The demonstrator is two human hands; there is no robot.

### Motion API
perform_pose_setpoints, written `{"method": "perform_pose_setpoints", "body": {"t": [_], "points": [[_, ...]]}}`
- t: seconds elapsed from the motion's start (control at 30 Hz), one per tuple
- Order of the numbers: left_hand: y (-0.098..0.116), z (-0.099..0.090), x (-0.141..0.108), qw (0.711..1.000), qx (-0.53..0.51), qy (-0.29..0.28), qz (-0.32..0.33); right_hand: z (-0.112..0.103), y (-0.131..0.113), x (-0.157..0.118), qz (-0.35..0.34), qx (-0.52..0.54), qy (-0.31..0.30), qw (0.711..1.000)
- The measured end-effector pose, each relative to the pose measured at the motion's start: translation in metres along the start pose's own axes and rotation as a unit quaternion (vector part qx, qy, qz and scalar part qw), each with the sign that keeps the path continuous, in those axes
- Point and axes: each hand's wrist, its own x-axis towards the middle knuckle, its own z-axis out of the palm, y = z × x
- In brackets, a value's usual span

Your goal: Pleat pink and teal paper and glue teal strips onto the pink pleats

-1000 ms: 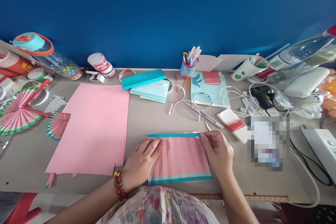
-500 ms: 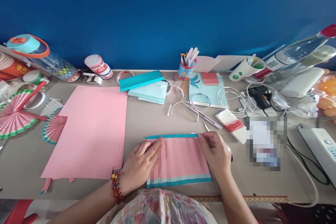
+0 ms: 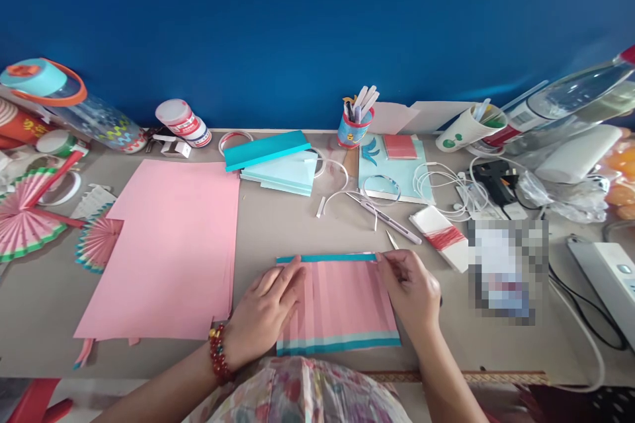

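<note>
Left hand [image 3: 262, 309] palm-down, fingers extended on the creased sheet [image 3: 344, 301]; right hand [image 3: 413, 289] pinches its far corner — sheet right of the pink stack [image 3: 169, 251] — uneven tugging could skew its folds.

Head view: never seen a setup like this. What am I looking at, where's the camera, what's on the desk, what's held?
There's no machine here, just a person's two bare hands. The camera is worn on the head, looking forward and down, so you see roughly what the wearer sees.

The left hand lies on the left part of a creased pink paper with blue edges. The right hand pinches its far right corner.

On the desk, to the left, are larger pink sheets and folded paper fans. Toward the back wall stands a pen cup. Right of center lies a white card wound with red thread.
</note>
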Motion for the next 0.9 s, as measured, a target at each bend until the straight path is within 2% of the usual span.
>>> {"method": "perform_pose_setpoints", "body": {"t": [0.2,0.33,0.57,0.9], "points": [[-0.001,0.004,-0.003,1.000,-0.012,0.007,-0.018,-0.003,-0.003,-0.002,0.017,-0.001,-0.004,1.000],[0.000,0.002,-0.002,1.000,-0.013,0.008,-0.010,-0.004,-0.003,-0.002,0.031,0.025,-0.026,0.999],[-0.001,0.001,-0.001,1.000,-0.010,0.007,0.002,-0.003,-0.002,-0.002,0.042,0.035,-0.029,0.998],[-0.002,-0.005,0.003,0.999,0.032,-0.015,0.012,-0.014,-0.018,0.004,0.053,0.054,-0.034,0.997]]}}
